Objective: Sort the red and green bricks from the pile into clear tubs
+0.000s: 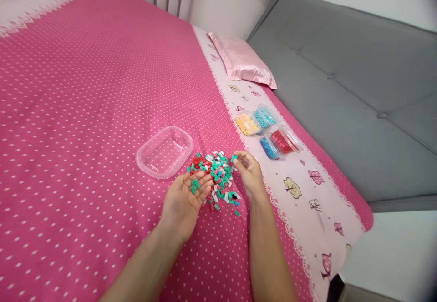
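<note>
A pile of small green, red and white bricks lies on the pink dotted bedspread. My left hand rests palm up beside the pile, fingers slightly curled, cupping a few green bricks. My right hand is at the pile's right edge, its fingertips pinched on one green brick. An empty clear plastic container sits just left of the pile.
Several small clear tubs of sorted bricks stand to the right: yellow, teal, blue, red. A pink satin pillow lies further back. A grey sofa borders the bed's right edge.
</note>
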Demonstrator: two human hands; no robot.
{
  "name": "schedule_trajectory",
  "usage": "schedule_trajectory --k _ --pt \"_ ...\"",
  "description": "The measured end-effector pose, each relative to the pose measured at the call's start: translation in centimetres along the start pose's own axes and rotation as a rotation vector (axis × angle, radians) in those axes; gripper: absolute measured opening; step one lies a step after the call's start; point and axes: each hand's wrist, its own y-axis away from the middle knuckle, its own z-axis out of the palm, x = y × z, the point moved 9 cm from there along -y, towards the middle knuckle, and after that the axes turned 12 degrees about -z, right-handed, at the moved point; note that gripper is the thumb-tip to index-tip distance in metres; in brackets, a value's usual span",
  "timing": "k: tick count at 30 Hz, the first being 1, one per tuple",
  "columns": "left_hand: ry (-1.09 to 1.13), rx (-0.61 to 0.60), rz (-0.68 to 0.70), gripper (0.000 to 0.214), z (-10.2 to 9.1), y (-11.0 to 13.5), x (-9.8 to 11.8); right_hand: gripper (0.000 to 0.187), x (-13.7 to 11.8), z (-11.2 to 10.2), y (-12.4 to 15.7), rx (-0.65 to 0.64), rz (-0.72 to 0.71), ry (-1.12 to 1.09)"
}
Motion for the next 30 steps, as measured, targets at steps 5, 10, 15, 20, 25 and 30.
schedule_trajectory --k 5,10,15,20,25,30 --pt "-0.007 -0.003 0.004 0.023 0.0 0.1 0.0 0.018 -3.5 2.2 0.9 -0.181 -0.032 -0.144" --pt "-0.001 -0.019 0.018 0.022 0.0 0.0 0.1 0.017 -6.2 5.5 2.7 -0.480 -0.035 -0.220" --pt "0.024 -0.025 0.046 0.021 0.0 -0.2 0.3 0.017 -6.8 6.9 3.5 -0.604 -0.022 -0.286" --pt "0.018 -0.015 0.023 0.023 -0.1 -0.2 0.1 0.016 -6.1 6.2 3.2 -0.527 0.001 -0.315" --pt "0.023 -0.021 0.036 0.024 -0.1 0.0 0.2 0.016 -6.6 6.3 3.4 -0.542 -0.004 -0.339" --pt "0.044 -0.016 0.048 0.021 -0.1 -0.1 0.2 0.022 -7.4 7.2 4.0 -0.642 -0.007 -0.347"
